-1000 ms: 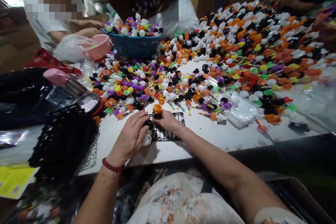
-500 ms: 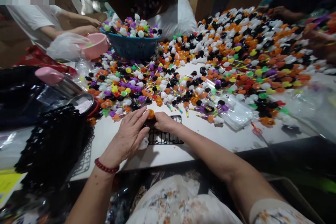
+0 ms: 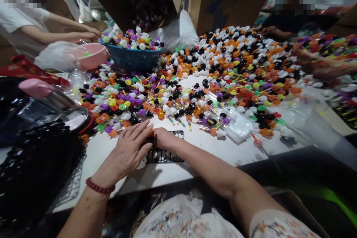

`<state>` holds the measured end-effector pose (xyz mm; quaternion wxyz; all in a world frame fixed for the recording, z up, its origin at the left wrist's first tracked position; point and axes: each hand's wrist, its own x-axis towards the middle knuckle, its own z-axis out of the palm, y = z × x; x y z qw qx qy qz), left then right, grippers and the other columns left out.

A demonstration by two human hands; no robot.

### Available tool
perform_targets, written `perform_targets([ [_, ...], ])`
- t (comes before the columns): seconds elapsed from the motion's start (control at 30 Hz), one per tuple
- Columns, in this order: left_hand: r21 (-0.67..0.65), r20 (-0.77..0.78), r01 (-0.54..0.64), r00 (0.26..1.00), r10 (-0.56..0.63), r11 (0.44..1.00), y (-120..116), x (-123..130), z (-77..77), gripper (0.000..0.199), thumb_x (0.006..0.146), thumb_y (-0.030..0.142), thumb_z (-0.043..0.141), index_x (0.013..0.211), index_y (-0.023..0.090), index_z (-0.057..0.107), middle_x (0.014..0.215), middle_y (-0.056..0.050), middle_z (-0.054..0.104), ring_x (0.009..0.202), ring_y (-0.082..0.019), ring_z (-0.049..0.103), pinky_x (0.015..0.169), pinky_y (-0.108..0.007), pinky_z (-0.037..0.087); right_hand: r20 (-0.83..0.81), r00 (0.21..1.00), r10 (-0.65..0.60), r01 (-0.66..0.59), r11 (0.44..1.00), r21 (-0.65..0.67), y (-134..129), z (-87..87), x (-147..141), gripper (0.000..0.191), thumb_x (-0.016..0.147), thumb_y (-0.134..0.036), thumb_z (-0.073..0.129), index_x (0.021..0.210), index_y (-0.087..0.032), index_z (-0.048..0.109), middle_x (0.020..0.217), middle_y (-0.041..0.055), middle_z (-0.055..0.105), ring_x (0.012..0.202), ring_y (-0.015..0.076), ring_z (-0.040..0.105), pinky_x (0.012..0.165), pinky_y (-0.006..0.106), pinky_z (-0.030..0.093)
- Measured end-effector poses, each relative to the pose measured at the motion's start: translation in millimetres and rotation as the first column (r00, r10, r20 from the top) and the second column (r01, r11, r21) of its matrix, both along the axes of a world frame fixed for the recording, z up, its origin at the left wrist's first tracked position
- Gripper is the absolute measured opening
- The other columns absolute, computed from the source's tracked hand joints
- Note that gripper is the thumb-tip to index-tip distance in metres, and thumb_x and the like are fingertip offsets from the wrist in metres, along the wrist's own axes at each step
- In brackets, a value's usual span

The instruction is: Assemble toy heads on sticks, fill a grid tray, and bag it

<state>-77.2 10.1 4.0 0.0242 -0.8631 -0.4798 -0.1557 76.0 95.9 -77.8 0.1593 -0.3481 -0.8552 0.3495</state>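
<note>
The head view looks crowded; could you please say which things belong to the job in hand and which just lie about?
Likely in use:
black plastic grid beneath the right hand
stacked black grids
loose plastic toys

Seemingly just lying about:
pink-topped metal container
pink basin

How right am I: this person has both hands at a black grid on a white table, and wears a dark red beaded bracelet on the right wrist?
The wrist is wrong: the head view shows the bracelet on the left one. The left hand and right hand are indeed at the black grid on the white table.
</note>
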Motion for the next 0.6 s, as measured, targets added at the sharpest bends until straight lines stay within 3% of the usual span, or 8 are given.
perform_targets([
  [0.13, 0.044, -0.046, 0.051, 0.998, -0.049, 0.998, 4, 1, -0.6, 0.042, 0.101, 0.040, 0.035, 0.135, 0.022, 0.052, 0.146, -0.009, 0.051, 0.133, -0.026, 0.048, 0.110, -0.048, 0.030, -0.015, 0.999, -0.034, 0.035, 0.997, 0.072, -7, 9.0, 23, 0.018, 0.082, -0.012, 0.067, 0.100, -0.013, 0.071, 0.094, 0.0068, 0.070, 0.084, 0.0184, 0.063, 0.076, 0.025, 0.046],
  [0.23, 0.032, -0.029, 0.035, 0.999, -0.035, 0.999, 4, -3, -0.7, 0.039, 0.101, 0.039, 0.036, 0.131, 0.020, 0.054, 0.143, -0.011, 0.054, 0.131, -0.025, 0.049, 0.109, -0.047, 0.030, -0.075, 0.972, -0.224, 0.234, 0.953, 0.191, -15, 18.5, 73, 0.028, 0.088, -0.018, 0.065, 0.116, -0.013, 0.065, 0.109, 0.0111, 0.066, 0.098, 0.0197, 0.060, 0.089, 0.029, 0.046],
  [0.27, 0.020, -0.019, 0.033, 0.999, -0.033, 0.999, 3, -5, 0.0, 0.039, 0.101, 0.038, 0.036, 0.130, 0.020, 0.054, 0.141, -0.012, 0.055, 0.131, -0.025, 0.049, 0.109, -0.047, 0.031, -0.070, 0.945, -0.319, 0.326, 0.912, 0.249, -16, 21.6, 93, 0.028, 0.090, -0.017, 0.063, 0.118, -0.013, 0.064, 0.113, 0.0125, 0.064, 0.102, 0.0210, 0.058, 0.092, 0.031, 0.046],
  [0.33, -0.007, 0.005, 0.029, 1.000, -0.029, 1.000, 2, -7, 2.1, 0.038, 0.101, 0.037, 0.037, 0.128, 0.019, 0.054, 0.138, -0.013, 0.057, 0.131, -0.026, 0.049, 0.108, -0.047, 0.033, 0.017, 0.850, -0.526, 0.474, 0.779, 0.411, -15, 26.4, 134, 0.027, 0.091, -0.015, 0.059, 0.117, -0.012, 0.064, 0.118, 0.0159, 0.061, 0.109, 0.0262, 0.053, 0.097, 0.038, 0.043],
  [0.4, -0.032, 0.032, 0.027, 0.999, -0.026, 0.999, 1, -8, 4.2, 0.036, 0.100, 0.036, 0.037, 0.126, 0.019, 0.055, 0.135, -0.013, 0.058, 0.131, -0.026, 0.048, 0.108, -0.046, 0.035, 0.121, 0.703, -0.700, 0.536, 0.634, 0.557, -13, 28.2, 168, 0.024, 0.091, -0.017, 0.058, 0.113, -0.011, 0.065, 0.121, 0.0183, 0.059, 0.111, 0.0312, 0.048, 0.095, 0.044, 0.041],
  [0.43, -0.043, 0.046, 0.026, 0.999, -0.024, 0.999, 1, -7, 5.2, 0.035, 0.100, 0.036, 0.038, 0.125, 0.020, 0.055, 0.134, -0.012, 0.058, 0.132, -0.026, 0.047, 0.108, -0.046, 0.035, 0.168, 0.644, -0.746, 0.530, 0.593, 0.606, -12, 27.8, 182, 0.023, 0.091, -0.019, 0.059, 0.111, -0.011, 0.066, 0.121, 0.0188, 0.058, 0.110, 0.0325, 0.047, 0.093, 0.045, 0.041],
  [0.5, -0.068, 0.067, 0.020, 0.998, -0.016, 0.997, 1, -5, 6.8, 0.033, 0.100, 0.037, 0.039, 0.124, 0.021, 0.055, 0.135, -0.011, 0.058, 0.134, -0.026, 0.045, 0.110, -0.046, 0.034, 0.252, 0.582, -0.773, 0.485, 0.579, 0.656, -11, 25.5, 199, 0.018, 0.091, -0.020, 0.058, 0.104, -0.012, 0.068, 0.118, 0.0187, 0.059, 0.108, 0.0330, 0.047, 0.089, 0.044, 0.041],
  [0.6, -0.122, 0.080, 0.007, 0.997, 0.003, 0.993, 0, -2, 9.4, 0.033, 0.100, 0.036, 0.037, 0.124, 0.021, 0.055, 0.136, -0.010, 0.057, 0.137, -0.025, 0.042, 0.113, -0.047, 0.030, 0.314, 0.582, -0.750, 0.434, 0.613, 0.660, -13, 24.7, 205, 0.018, 0.094, -0.019, 0.050, 0.096, -0.011, 0.067, 0.107, 0.0188, 0.062, 0.100, 0.0312, 0.051, 0.082, 0.041, 0.041],
])
